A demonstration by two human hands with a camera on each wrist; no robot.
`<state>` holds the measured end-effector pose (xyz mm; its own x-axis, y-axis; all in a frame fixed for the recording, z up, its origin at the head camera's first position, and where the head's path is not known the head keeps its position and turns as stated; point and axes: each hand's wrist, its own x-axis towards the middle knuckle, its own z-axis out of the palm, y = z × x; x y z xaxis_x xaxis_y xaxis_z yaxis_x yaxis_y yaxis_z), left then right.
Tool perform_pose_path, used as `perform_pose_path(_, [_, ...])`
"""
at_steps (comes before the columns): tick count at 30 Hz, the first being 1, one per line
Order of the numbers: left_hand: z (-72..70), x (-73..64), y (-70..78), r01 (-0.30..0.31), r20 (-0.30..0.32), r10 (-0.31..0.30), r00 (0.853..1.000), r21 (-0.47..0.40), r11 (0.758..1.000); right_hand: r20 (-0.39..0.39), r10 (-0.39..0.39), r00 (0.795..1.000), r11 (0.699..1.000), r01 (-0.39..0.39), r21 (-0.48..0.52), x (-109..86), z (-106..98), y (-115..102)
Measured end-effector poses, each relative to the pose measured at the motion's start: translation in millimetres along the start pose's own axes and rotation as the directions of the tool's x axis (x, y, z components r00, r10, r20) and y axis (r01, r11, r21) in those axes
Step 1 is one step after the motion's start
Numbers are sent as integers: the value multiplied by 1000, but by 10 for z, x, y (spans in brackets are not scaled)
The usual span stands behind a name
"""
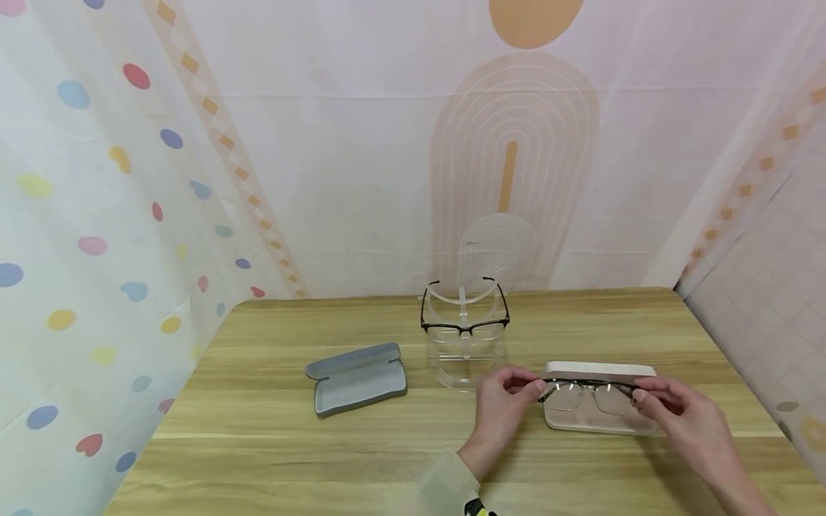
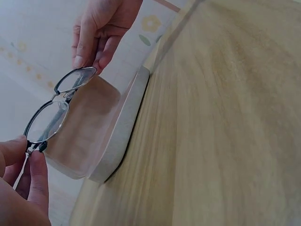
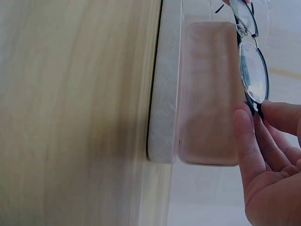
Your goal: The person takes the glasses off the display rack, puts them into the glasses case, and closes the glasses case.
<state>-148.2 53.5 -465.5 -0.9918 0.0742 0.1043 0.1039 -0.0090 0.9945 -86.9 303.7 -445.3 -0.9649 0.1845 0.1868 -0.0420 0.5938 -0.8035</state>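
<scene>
Left grip point(image 1: 505, 403) and right grip point(image 1: 689, 417) pinch black-topped, silver-rimmed, clear-lensed glasses point(image 1: 587, 387) by opposite ends.

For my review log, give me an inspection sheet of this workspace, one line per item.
Surface: wood-grain tabletop.
Job's things: dark-browed eyeglasses, held at an open beige glasses case.
Clutter: open gray glasses case; clear display stand bearing black-framed eyeglasses.
Hands: left hand and right hand pinch opposite ends of the dark-browed eyeglasses.
Cables: nothing seen.
Surroundings: patterned fabric behind the tabletop and along its left side.
</scene>
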Motion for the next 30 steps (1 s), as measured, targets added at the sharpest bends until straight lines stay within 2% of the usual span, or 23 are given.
perform_pose_path(5, [43, 13, -50, -2, -5, 2, 1000, 16, 1000, 17, 27, 999, 999, -27, -22, -5, -23, 37])
perform_pose_path(10, [62, 35, -84, -4, 11, 4, 1000, 33, 999, 7, 4, 1000, 998, -3, -69, 17, -36, 66])
perform_pose_path(23, [111, 124, -123, -34, 54, 26, 998, 162, 986, 27, 2, 1000, 994, 1, -113, 81, -102, 144])
perform_pose_path(30, [137, 145, -158, -57, 88, 38, 995, 227, 972, 30, -39, 999, 987, 43, -152, 88, -127, 191])
